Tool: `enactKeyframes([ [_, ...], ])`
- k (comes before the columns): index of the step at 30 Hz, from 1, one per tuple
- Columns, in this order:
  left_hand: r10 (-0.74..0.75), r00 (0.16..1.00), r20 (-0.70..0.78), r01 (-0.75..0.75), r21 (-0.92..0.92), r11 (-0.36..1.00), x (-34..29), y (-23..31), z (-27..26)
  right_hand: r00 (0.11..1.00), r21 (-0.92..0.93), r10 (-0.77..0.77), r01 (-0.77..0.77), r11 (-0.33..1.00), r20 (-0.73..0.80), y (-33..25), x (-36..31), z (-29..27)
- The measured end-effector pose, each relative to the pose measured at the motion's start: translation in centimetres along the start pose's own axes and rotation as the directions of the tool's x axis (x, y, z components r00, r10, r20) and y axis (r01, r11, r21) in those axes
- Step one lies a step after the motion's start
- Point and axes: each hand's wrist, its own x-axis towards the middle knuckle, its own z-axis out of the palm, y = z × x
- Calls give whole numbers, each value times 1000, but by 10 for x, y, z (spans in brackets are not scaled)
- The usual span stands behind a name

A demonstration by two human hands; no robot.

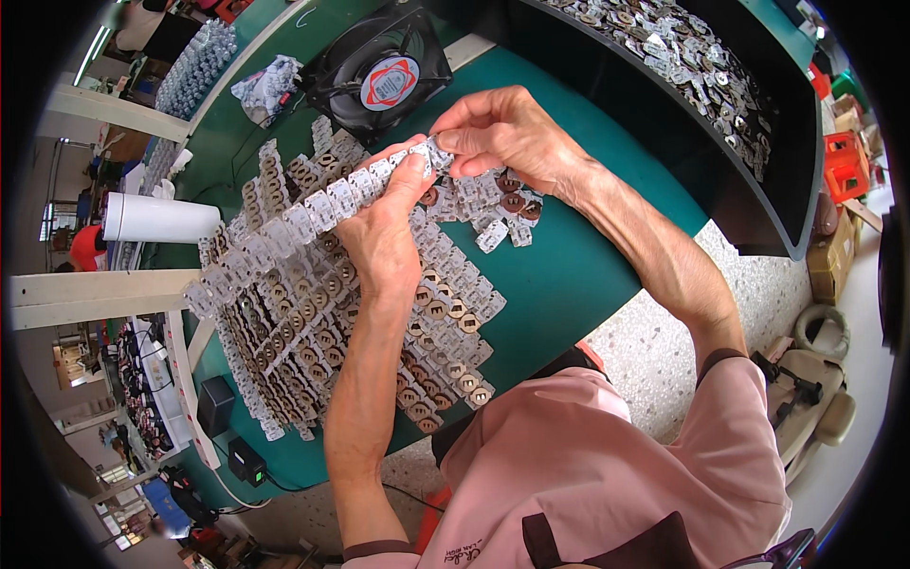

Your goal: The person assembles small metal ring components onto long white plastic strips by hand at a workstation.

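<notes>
My left hand [384, 237] is closed around a long strip of small clear plastic plates [308, 213], its thumb pressed on top near the upper end. The strip slants down to the left, overlapping like a row of tiles. At its upper end, my right hand [517, 142] pinches a small plate; the fingers partly hide it, and I cannot tell whether it is joined to the strip. Below my hands lie many rows of similar pieces [427, 365], several with brown or gold slotted discs. Loose plates and brown discs [493, 209] lie in a small heap under my right hand.
A black fan [379, 71] stands at the back of the green table [559, 284]. A large black bin [758, 213] of small parts is at the far right. A white roll [161, 217], wooden posts [100, 300] and black power adapters [246, 462] are on the left.
</notes>
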Motion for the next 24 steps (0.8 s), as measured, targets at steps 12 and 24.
enactKeyframes([
  [12,-9,1000,5,9,4,1000,1,1,0,998,61,57,-55,997,-37,-3,2,0],
  [24,-28,1000,13,29,-58,998,1,-1,-2,997,-26,74,-75,997,-22,-7,-1,2],
])
